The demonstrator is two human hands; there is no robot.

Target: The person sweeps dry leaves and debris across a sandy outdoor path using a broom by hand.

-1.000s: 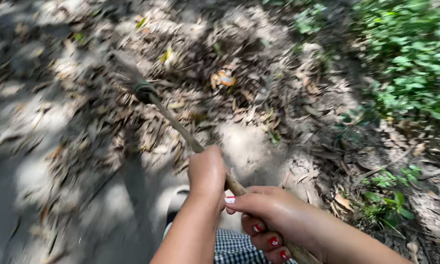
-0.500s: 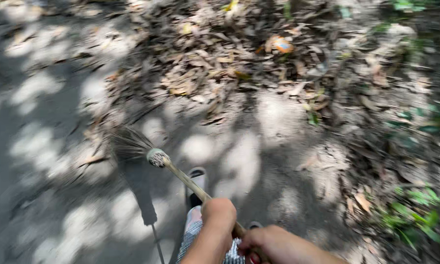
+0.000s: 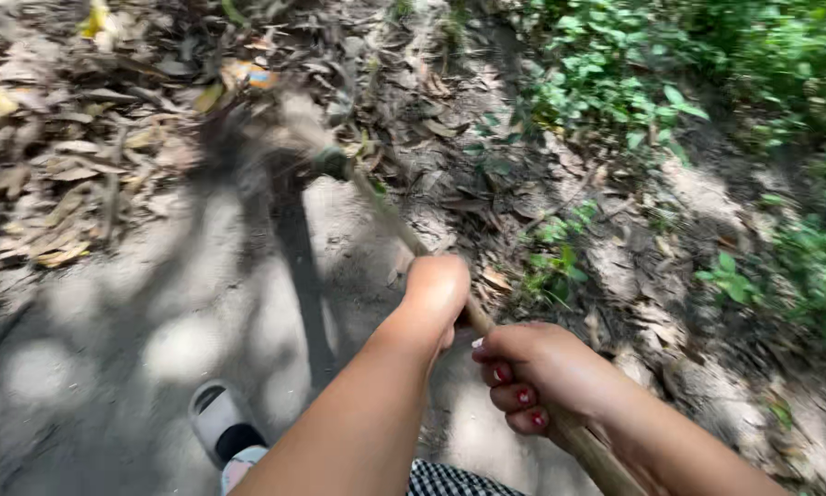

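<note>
Broom [image 3: 390, 220] gripped two-handed, wooden handle slanting away and to the left over the dirt path [image 3: 156, 321]. Ends in a dark binding [image 3: 335, 163] and a bristle head [image 3: 280, 138], smeared by motion blur, just at the near edge of the dry leaves [image 3: 64, 184]; cannot tell whether touching the ground or skimming above it.

Left hand [image 3: 436, 289] closed in a full fist around the handle, further along it, forearm stretched out from the lower middle of the view. Right hand [image 3: 532, 372] wrapped tight round the handle nearer the body, fingers curled under, red-painted nails showing, close behind the left but not touching it.

Around: a light shoe [image 3: 215, 418] on the path below the left arm, a strip of checked cloth [image 3: 449, 479] at the bottom edge, an orange-and-blue scrap [image 3: 247, 73] among the leaves just beyond the bristles, green plants [image 3: 633, 73] along the right bank.

Judged as mid-stroke in sweeping, with the blurred head at the leaf pile's margin. Next stroke likely to call for keeping both fists firm, holding the bristles low enough to catch the flat leaves, and working the litter toward the heap without scattering it across the swept dirt or into the plants.
</note>
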